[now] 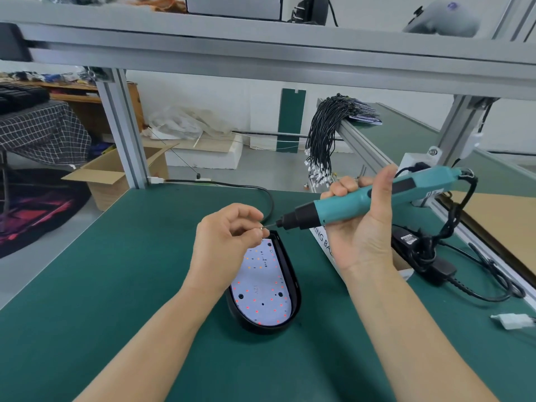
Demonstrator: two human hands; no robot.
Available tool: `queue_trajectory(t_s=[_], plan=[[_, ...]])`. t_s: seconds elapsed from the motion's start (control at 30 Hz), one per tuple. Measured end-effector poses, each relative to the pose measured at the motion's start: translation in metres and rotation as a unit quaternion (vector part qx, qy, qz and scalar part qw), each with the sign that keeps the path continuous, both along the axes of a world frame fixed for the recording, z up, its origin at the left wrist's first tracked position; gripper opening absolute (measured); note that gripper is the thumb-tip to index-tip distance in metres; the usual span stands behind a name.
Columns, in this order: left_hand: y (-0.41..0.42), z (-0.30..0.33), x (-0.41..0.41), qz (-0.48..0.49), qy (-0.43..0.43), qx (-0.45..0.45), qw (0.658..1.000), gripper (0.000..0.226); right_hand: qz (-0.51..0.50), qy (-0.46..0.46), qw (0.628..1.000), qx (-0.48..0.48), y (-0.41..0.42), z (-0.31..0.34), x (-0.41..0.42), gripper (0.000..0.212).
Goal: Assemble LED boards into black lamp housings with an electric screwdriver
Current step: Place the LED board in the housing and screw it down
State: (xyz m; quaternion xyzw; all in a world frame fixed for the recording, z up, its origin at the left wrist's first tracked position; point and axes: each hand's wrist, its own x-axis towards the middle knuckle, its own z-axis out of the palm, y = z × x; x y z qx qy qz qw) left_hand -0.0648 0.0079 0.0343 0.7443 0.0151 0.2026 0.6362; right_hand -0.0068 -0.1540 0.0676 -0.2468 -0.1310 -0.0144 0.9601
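1. Head view, centre of the frame: my left hand [229,239] hovers above the far end of the black lamp housing [293,274], its fingers [246,216] curled in, thumb and forefinger pinching a small screw [261,227].
2. My right hand [359,227] sits right of centre, palm turned toward me, fingers wrapped round the teal electric screwdriver [377,195], thumb laid up across its body.
3. The screwdriver lies nearly level, pointing toward the left of the frame; its thin bit [271,225] meets the screw between my left fingertips.
4. The housing rests on the green counter [116,285] just below my left hand, open side up, long axis running away from me.
5. The LED board [261,294] lies inside the housing, white, dotted with red and orange LEDs, marked "12V" near its middle.
6. The screwdriver's black cord [461,210] loops down from its rear to a black power adapter [417,250] on the counter at right of frame.
7. A white box with partly hidden lettering [323,242] lies behind my right wrist.
8. A white plug [512,320] lies at the lower right edge.
9. A bundle of black wires with white connectors [324,137] hangs over a rail, upper right of centre.
10. An open cardboard box [107,178] sits on the floor at left.
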Motion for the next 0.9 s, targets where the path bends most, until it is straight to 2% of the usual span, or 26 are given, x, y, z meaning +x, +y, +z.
queue_trajectory(t_s=[0.07, 0.13, 0.23, 0.37, 0.53, 0.67, 0.9], plan=[[0.005, 0.002, 0.000, -0.049, 0.023, -0.019, 0.998, 0.031, 0.011, -0.018, 1.000, -0.019, -0.004, 0.000, 0.000, 0.062], [0.006, 0.003, 0.000, -0.077, 0.046, 0.010, 0.996, 0.033, 0.024, -0.047, 0.998, -0.038, -0.007, 0.000, 0.001, 0.063], [0.002, 0.001, 0.003, -0.066, 0.057, 0.037, 0.996, 0.034, 0.038, -0.071, 0.996, -0.049, -0.007, 0.003, 0.000, 0.066], [0.002, -0.003, 0.004, -0.042, 0.051, 0.010, 0.998, 0.032, 0.040, -0.068, 0.996, -0.041, -0.007, -0.003, 0.000, 0.068], [-0.001, -0.005, 0.004, -0.046, 0.066, 0.012, 0.997, 0.025, 0.023, -0.053, 0.996, -0.073, -0.010, -0.012, 0.002, 0.047], [-0.003, -0.004, 0.004, -0.049, 0.070, 0.040, 0.996, 0.021, 0.016, -0.046, 0.996, -0.074, -0.012, -0.009, 0.004, 0.041], [0.003, -0.007, -0.004, -0.042, 0.061, -0.046, 0.996, 0.018, 0.031, -0.071, 0.996, -0.036, -0.021, 0.004, -0.003, 0.039]])
